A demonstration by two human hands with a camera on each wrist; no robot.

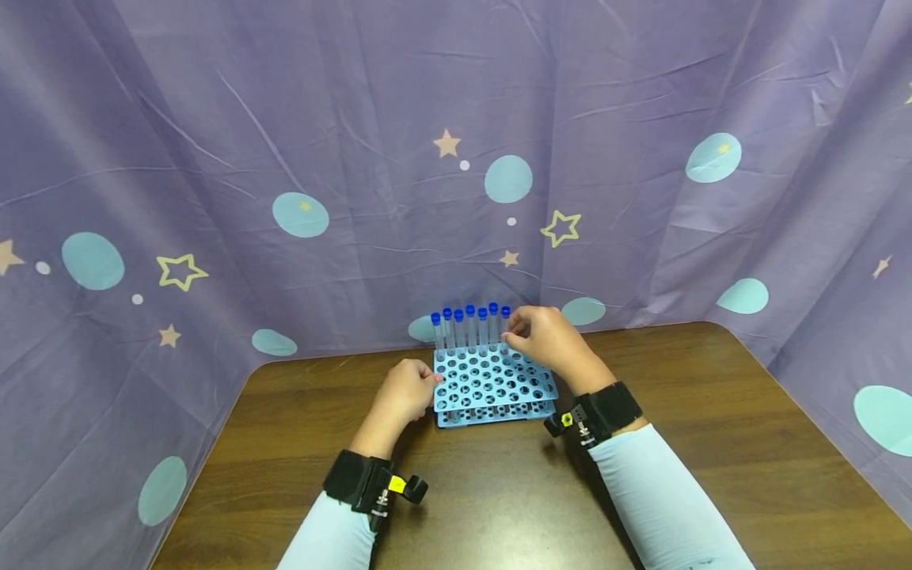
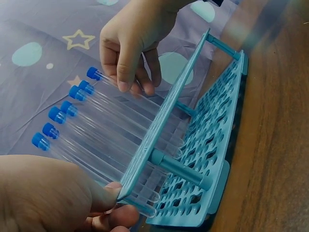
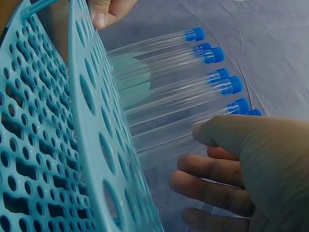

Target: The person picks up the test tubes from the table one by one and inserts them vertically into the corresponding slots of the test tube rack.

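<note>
A light blue test tube rack stands on the brown table. Several clear test tubes with blue caps fill its back row. My left hand grips the rack's left edge, thumb and finger pinching the top plate's corner. At the right end of the row, my right hand pinches one tube between thumb and fingers. In the left wrist view the right hand sits over the tubes. The held tube's cap is mostly hidden behind the thumb.
A purple cloth with stars and pale blue dots hangs as a backdrop behind and on both sides of the table. Bare tabletop lies in front of and to the right of the rack. Most rack holes hold nothing.
</note>
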